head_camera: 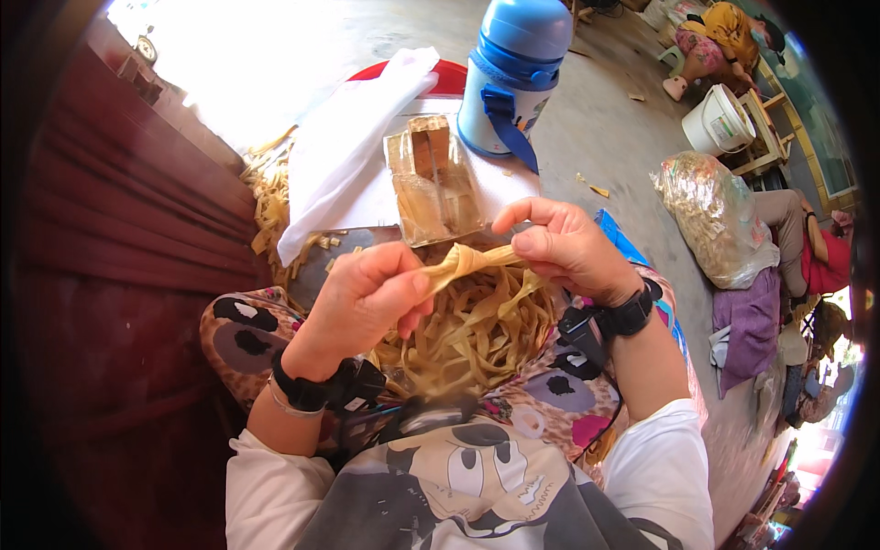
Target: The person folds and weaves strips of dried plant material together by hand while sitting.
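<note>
A flat, pale yellow strip with a knot (464, 260) in its middle stretches between my two hands. My left hand (368, 292) pinches one end between thumb and fingers. On the other side, the thumb and curled fingers of my right hand (567, 247) grip the strip, with the index finger raised off it. Below the hands, a tangled heap of similar strips (474, 330) lies between my legs. What the strips are made of cannot be told for sure. Just beyond the knot stands a block wrapped in clear tape (440, 192), with a slot down its middle.
Behind the block are a white cloth or sheet (350, 158) and a blue bottle with a strap (512, 75). More strips (275, 192) lie by the dark red curtain (137, 240). At right are a filled plastic bag (715, 220), a white bucket (718, 120) and seated people.
</note>
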The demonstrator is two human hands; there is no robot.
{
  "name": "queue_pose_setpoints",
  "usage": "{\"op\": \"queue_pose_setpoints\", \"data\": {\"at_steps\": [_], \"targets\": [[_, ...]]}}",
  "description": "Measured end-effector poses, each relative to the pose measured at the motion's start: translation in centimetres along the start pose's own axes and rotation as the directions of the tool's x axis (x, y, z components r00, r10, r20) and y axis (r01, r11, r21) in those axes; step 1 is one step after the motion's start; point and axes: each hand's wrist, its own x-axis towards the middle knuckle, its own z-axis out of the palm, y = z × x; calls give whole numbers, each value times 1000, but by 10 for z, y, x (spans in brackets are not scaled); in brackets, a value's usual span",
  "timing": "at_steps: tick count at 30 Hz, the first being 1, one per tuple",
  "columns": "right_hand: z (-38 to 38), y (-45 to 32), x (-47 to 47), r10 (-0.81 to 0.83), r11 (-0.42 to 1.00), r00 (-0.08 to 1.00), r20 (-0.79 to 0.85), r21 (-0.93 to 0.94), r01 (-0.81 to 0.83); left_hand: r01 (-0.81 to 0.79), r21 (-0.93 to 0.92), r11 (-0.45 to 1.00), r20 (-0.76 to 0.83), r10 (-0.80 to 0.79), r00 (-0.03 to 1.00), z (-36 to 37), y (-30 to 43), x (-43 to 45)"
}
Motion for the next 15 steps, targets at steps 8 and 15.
{"op": "queue_pose_setpoints", "data": {"at_steps": [8, 15], "targets": [[-2, 10, 3, 27, 999, 999, 35, -30, -26, 64, -234, 970, -8, -67, 998, -8, -16, 15], [8, 22, 12, 37, 998, 997, 69, -49, -33, 159, -310, 937, 210, -96, 973, 14, -23, 19]]}}
